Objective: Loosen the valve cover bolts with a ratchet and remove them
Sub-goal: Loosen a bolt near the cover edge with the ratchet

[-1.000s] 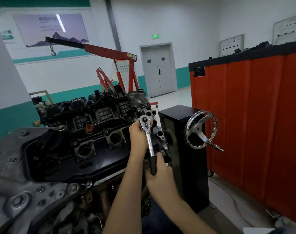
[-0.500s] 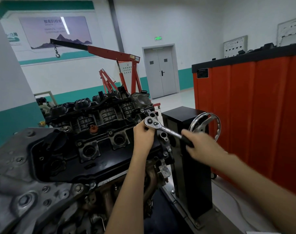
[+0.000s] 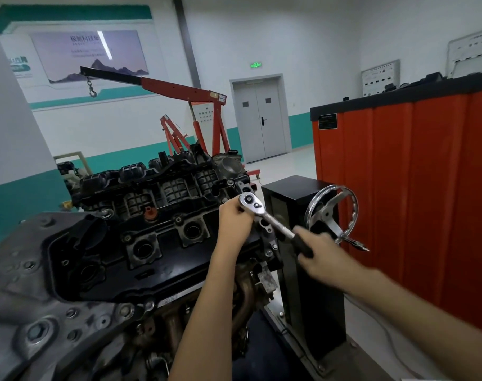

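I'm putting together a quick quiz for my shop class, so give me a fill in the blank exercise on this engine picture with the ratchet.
The right hand holds the ratchet by its black ____.
The left hand holds the ratchet's ____ at the right end of the valve cover.
The engine crane in the background is painted ____.
Missing words: handle; head; red.

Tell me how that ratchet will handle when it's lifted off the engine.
The ratchet looks like polished steel, so probably rigid and heavy for its size. Its wide head likely makes it top-heavy. The bare shaft may be slick; the right hand grips the black handle.
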Motion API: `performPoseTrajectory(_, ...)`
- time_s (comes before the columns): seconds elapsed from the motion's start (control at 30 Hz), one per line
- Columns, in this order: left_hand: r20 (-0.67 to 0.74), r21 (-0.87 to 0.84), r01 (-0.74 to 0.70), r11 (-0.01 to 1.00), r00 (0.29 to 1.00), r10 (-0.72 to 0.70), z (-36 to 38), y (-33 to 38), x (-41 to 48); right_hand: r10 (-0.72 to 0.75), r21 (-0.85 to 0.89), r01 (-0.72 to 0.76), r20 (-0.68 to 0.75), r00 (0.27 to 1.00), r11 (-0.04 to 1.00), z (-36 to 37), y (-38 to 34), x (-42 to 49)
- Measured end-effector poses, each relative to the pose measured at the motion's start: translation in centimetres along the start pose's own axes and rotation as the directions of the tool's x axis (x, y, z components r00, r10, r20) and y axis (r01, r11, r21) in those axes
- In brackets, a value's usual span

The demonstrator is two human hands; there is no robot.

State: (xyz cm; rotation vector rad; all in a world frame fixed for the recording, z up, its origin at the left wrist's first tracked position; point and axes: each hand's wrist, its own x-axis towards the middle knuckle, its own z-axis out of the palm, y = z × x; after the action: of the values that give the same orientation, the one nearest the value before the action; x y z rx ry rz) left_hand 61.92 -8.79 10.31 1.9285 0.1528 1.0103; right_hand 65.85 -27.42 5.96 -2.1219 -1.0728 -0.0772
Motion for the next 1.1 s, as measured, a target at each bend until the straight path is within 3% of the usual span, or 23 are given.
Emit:
performPoseTrajectory(0.1, -0.021, -0.011, -0.003, 1.0, 1.0, 0.003, -0.3, 0.1, -0.1, -0.132, -0.443, 0.114, -0.01, 0.991, 0.889, -3.9, 0.4, 2.9)
performPoseTrajectory(0.17, -0.061, -0.057, 0.007, 0.998, 0.998, -0.01, -0.2, -0.3, -0.3, -0.146, -0.471, 0.097, -0.069, 0.987, 0.877, -3.1, -0.1, 2.7)
performPoseTrajectory(0.27, -0.108, -0.13, -0.002, 0.991, 0.994, -0.012, 0.3, -0.6, -0.7, 0.015, -0.097, -0.031, -0.166, 0.986, 0.995, 2.2, -1.4, -0.7)
performPoseTrajectory(0.37, -0.155, -0.182, -0.008, 0.983, 0.988, -0.021, 0.8, -0.6, -0.6, 0.186, 0.387, -0.117, -0.147, 0.971, 0.915, 8.3, -5.1, -2.5)
performPoseTrajectory(0.43, -0.155, -0.262, 0.041, 0.964, 0.984, -0.084, 0.8, -0.8, -0.3, 0.227, 0.513, -0.113, -0.164, 0.96, 0.851, 11.0, -7.4, -2.1)
performPoseTrajectory(0.5, -0.13, -0.268, 0.063, 0.961, 0.986, -0.101, 0.4, -0.9, -0.1, 0.223, 0.517, -0.119, -0.143, 0.964, 0.847, 11.0, -7.6, -1.9)
performPoseTrajectory(0.6, -0.055, -0.124, 0.026, 0.992, 0.998, -0.033, -0.3, -0.7, -0.2, 0.125, 0.341, -0.104, -0.039, 0.991, 0.934, 6.2, -4.1, -2.0)
performPoseTrajectory(0.7, -0.006, -0.042, 0.015, 0.999, 1.0, -0.015, -0.3, -0.2, -0.2, -0.023, -0.008, 0.024, 0.065, 0.998, 1.0, -0.8, -1.1, -0.1)
performPoseTrajectory(0.77, 0.001, -0.01, 0.001, 1.0, 1.0, -0.001, -0.5, 0.0, -0.2, -0.087, -0.325, 0.101, 0.057, 0.995, 0.94, -3.8, -0.5, 2.2)
performPoseTrajectory(0.83, -0.033, -0.021, 0.003, 1.0, 0.999, -0.003, -0.4, -0.1, -0.4, -0.137, -0.488, 0.114, -0.011, 0.991, 0.865, -4.2, -0.4, 2.9)
performPoseTrajectory(0.9, -0.072, -0.048, 0.008, 0.999, 0.997, -0.011, -0.1, -0.4, -0.6, -0.082, -0.353, 0.044, -0.093, 0.992, 0.934, -1.6, -0.2, 1.5)
performPoseTrajectory(0.97, -0.091, -0.085, 0.014, 0.996, 0.996, -0.022, 0.4, -0.6, -0.8, 0.056, 0.028, -0.053, -0.107, 0.993, 0.998, 2.8, -1.6, -1.3)
performPoseTrajectory(1.03, -0.106, -0.116, 0.001, 0.993, 0.994, -0.013, 0.7, -0.9, -0.7, 0.158, 0.362, -0.102, -0.129, 0.979, 0.926, 7.2, -4.0, -2.8)
performPoseTrajectory(1.1, -0.13, -0.131, -0.019, 0.991, 0.991, 0.002, 0.8, -0.9, -0.5, 0.226, 0.502, -0.114, -0.167, 0.96, 0.857, 10.3, -6.5, -2.4)
